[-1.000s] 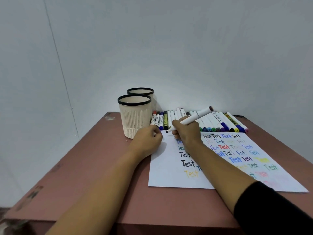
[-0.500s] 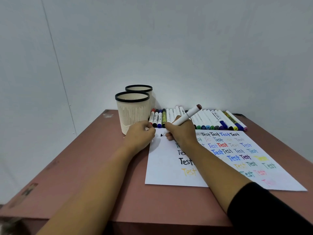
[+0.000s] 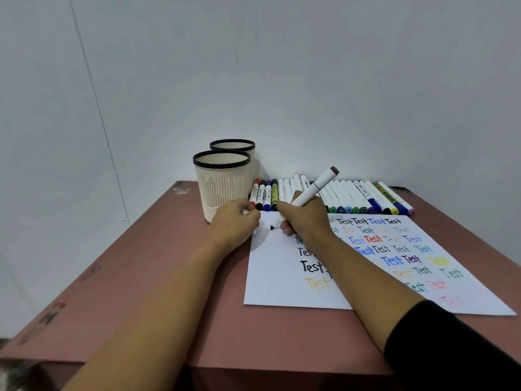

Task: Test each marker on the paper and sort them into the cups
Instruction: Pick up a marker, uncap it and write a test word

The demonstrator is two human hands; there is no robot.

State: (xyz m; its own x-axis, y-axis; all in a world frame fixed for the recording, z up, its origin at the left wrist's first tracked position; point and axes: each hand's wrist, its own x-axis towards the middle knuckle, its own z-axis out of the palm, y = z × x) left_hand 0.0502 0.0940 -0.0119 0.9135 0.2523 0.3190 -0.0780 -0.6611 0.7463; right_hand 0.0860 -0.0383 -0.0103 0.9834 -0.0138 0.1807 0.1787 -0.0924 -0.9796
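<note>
White marker point(image 3: 313, 190) gripped in right hand point(image 3: 306, 218), tilted, dark tip at top-left of paper point(image 3: 282, 280), contact unclear | left hand point(image 3: 235, 225) curled beside it at paper's edge, pinching small white piece point(image 3: 245, 212) | two cups point(image 3: 221, 190) stand left of marker row point(image 3: 352, 197), which lines paper's far edge on table point(image 3: 169, 277)

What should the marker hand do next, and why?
Probably the right hand should draw the dark tip of the white marker across the blank top-left corner of the paper: the tip is bare and points there, while the left hand beside it grips a small white piece.
</note>
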